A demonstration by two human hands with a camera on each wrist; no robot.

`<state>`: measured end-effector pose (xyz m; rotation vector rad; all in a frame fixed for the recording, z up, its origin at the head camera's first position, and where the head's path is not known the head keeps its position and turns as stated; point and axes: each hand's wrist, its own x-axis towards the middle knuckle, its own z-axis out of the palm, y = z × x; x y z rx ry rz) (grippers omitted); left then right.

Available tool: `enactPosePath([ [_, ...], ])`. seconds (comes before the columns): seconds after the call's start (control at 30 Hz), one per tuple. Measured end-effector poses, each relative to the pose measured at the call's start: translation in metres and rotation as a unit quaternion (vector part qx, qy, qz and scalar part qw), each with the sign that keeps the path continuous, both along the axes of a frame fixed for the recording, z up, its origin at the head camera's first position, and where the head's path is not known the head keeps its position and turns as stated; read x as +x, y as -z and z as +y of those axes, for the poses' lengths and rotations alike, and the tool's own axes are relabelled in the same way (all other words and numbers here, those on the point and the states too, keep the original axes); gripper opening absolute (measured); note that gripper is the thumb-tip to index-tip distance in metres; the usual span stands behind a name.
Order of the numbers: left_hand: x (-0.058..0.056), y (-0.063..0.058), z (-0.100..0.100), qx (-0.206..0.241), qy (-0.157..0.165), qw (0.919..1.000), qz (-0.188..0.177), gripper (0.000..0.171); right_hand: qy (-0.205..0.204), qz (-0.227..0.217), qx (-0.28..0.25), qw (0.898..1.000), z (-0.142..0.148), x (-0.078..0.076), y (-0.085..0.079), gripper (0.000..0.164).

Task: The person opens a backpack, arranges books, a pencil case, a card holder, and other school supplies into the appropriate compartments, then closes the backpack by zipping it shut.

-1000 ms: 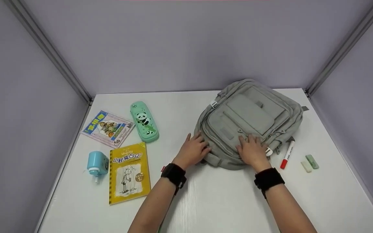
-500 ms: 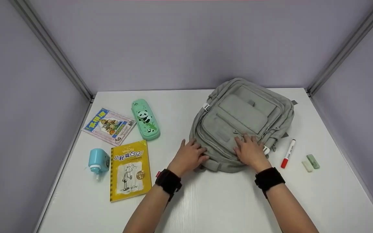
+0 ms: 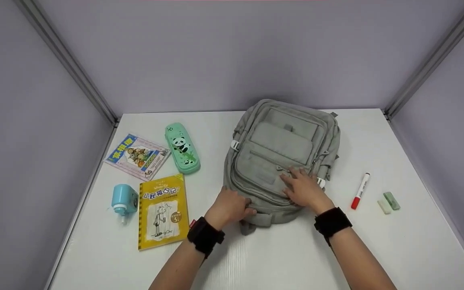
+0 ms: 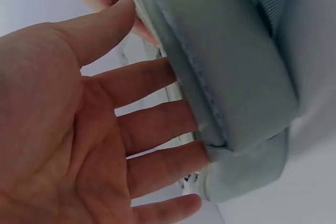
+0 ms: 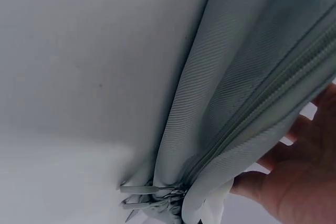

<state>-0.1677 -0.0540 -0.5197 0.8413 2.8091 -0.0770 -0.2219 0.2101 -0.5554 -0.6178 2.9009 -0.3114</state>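
A grey backpack [image 3: 282, 139] lies flat on the white table, its pocketed front facing up and its far end leaning slightly right. My left hand [image 3: 228, 207] is at its near left corner; in the left wrist view the fingers [image 4: 163, 124] reach out fairly straight, their tips against the bag's side, the thumb apart. Spread across the lower front pocket is my right hand [image 3: 305, 189], its fingers resting on the fabric near a zipper. The right wrist view shows part of that hand [image 5: 302, 177] beyond the bag's zipped edge.
Left on the table [image 3: 232, 266] are a pink-and-blue booklet [image 3: 137, 157], a green panda pencil case [image 3: 182, 148], a yellow book [image 3: 163, 213] and a light-blue bottle-like object [image 3: 124, 199]. A red-capped marker [image 3: 361, 191] and two small green blocks [image 3: 392, 200] lie right. Walls enclose the table.
The backpack has slid left and toward me and turned counterclockwise, both hands staying on it. The marker, earlier partly under a strap, now lies uncovered.
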Motion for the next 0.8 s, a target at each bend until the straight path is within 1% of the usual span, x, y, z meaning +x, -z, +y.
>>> enactPosePath([
  [0.13, 0.005, -0.002, -0.001, 0.004, 0.010, 0.9999, 0.003, 0.042, -0.026, -0.009, 0.001, 1.000, -0.004, 0.000, -0.002, 0.050],
  [0.2, 0.008, -0.003, 0.000, 0.005, 0.011, 0.9999, 0.003, 0.042, -0.040, -0.010, 0.002, 0.999, -0.005, -0.001, -0.002, 0.050],
  [0.33, 0.012, -0.003, 0.001, -0.004, 0.004, 1.0000, 0.006, 0.048, -0.068, -0.006, 0.001, 0.998, -0.008, -0.005, -0.002, 0.050],
  [0.5, 0.012, -0.004, 0.002, 0.001, -0.012, 0.9999, -0.005, 0.058, -0.084, -0.019, -0.012, 0.996, -0.010, -0.013, -0.003, 0.049],
  [0.57, 0.010, -0.003, 0.002, 0.017, -0.017, 0.9997, -0.009, 0.059, -0.086, -0.033, -0.019, 0.996, -0.011, -0.017, -0.005, 0.049],
  [0.6, 0.008, -0.003, 0.001, 0.029, -0.018, 0.9994, -0.002, 0.059, -0.088, -0.038, -0.021, 0.995, -0.011, -0.019, -0.006, 0.050],
  [0.67, 0.001, 0.001, -0.001, 0.062, -0.022, 0.9978, 0.006, 0.058, -0.091, -0.049, -0.023, 0.994, -0.011, -0.023, -0.008, 0.050],
  [0.73, -0.008, 0.006, -0.005, 0.099, -0.025, 0.9942, 0.034, 0.056, -0.093, -0.058, -0.025, 0.994, -0.011, -0.027, -0.010, 0.051],
  [0.8, -0.018, 0.012, -0.008, 0.134, -0.025, 0.9885, 0.067, 0.052, -0.096, -0.064, -0.025, 0.993, -0.011, -0.032, -0.011, 0.051],
])
